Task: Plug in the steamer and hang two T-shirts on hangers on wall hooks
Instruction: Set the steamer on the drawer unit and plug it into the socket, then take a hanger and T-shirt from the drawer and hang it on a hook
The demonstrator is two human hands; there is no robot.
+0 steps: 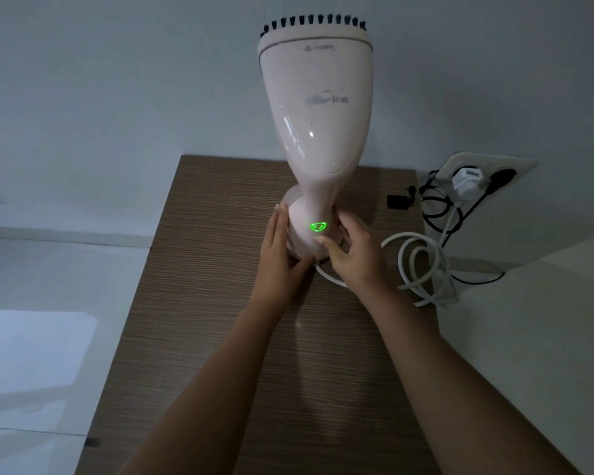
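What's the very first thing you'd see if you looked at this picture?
The tall pale steamer, black bristles on top, stands upright on the brown table. A green light glows low on its base, where the left hand lies flat and the right hand curls round. At the right, a white cord coils near the wall socket.

A pale blue-grey wall (117, 80) fills the upper frame in dim light. A wood-grain bench (220, 337) runs from the centre to the bottom edge. Glossy white floor tiles (42, 337) reflect light at lower left. A white surface (546, 337) lies at lower right.
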